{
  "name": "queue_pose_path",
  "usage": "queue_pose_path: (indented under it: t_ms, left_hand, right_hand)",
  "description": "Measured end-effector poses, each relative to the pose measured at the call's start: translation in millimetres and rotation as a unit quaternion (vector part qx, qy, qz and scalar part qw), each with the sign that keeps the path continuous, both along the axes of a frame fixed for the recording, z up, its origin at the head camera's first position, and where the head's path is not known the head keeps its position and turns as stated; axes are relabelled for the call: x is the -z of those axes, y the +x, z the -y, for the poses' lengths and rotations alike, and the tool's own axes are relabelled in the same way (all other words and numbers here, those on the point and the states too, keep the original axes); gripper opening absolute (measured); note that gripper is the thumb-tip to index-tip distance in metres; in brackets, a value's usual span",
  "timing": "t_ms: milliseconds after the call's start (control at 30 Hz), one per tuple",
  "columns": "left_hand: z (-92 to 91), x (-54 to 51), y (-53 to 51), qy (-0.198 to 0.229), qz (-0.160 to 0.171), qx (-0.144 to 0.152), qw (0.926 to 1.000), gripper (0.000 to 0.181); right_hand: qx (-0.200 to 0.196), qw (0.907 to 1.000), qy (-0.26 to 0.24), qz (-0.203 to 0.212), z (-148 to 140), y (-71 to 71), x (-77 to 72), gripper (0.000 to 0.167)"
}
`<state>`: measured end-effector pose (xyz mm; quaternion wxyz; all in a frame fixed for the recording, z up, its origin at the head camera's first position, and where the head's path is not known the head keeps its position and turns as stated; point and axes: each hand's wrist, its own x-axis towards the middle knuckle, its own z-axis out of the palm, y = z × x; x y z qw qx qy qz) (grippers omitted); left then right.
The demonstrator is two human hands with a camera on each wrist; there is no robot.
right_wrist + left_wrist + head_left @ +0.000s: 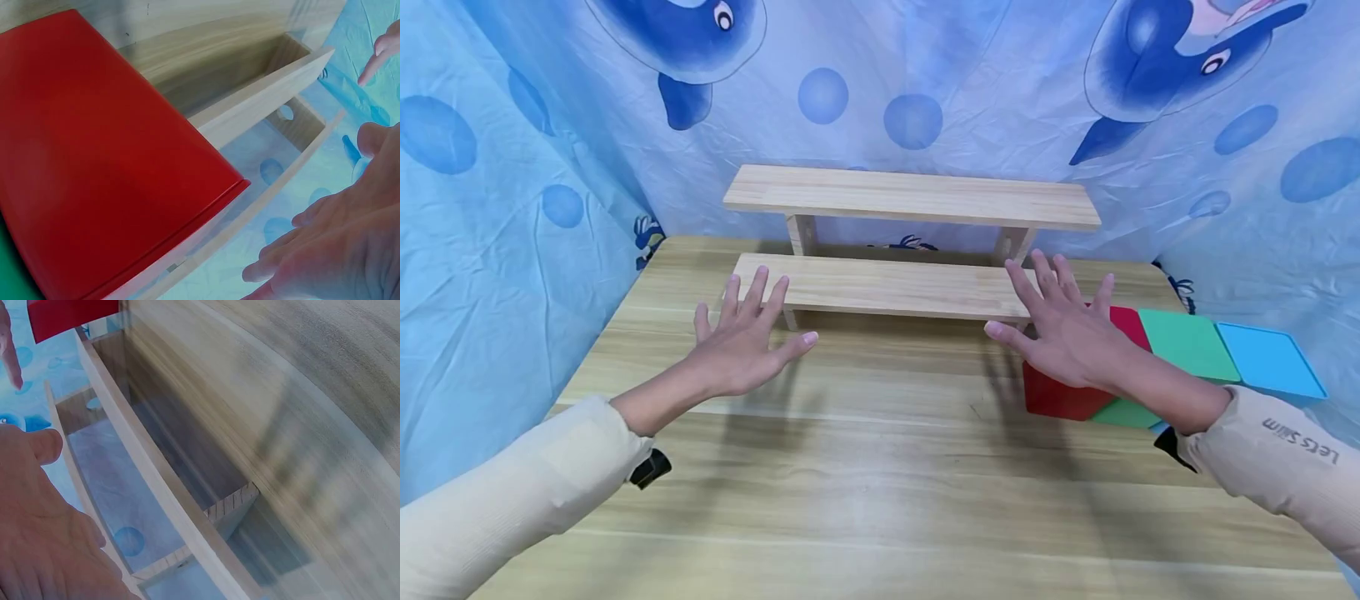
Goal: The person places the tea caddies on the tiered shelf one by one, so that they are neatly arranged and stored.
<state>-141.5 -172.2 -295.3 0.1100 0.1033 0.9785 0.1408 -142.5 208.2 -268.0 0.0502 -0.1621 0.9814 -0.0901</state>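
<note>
Both hands are held out over the table with fingers spread, and neither holds anything. In the head view the left hand (737, 350) hovers in front of the left end of a two-tier wooden shelf (880, 283). My right hand (1071, 333) is at the shelf's right end, partly covering a red box (1063, 396). In the left wrist view the left hand (44, 519) shows beside the shelf boards (144, 450). The right wrist view has the right hand (344, 231) at the lower right, apart from the red box (112, 162).
Beside the red box stand a green box (1187, 342) and a blue box (1273, 358), partly behind the right forearm. The wood-grain table (865, 483) extends in front of the shelf. A blue curtain (910, 75) with dolphin prints encloses the back and sides.
</note>
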Motion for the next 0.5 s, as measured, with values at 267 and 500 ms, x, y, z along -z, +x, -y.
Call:
queue_pose_path:
  t_ms: [267, 500]
  left_hand:
    - [3.8, 0.5, 0.5, 0.003, 0.005, -0.007, 1.0, 0.092]
    - [9.3, 4.6, 1.0, 0.005, 0.014, -0.013, 0.9998, 0.093]
  right_hand:
    - [0.009, 0.9999, 0.005, -0.004, -8.7, -0.3, -7.6, 0.089]
    - [0.017, 0.9997, 0.008, -0.012, -15.3, 2.5, -9.2, 0.089]
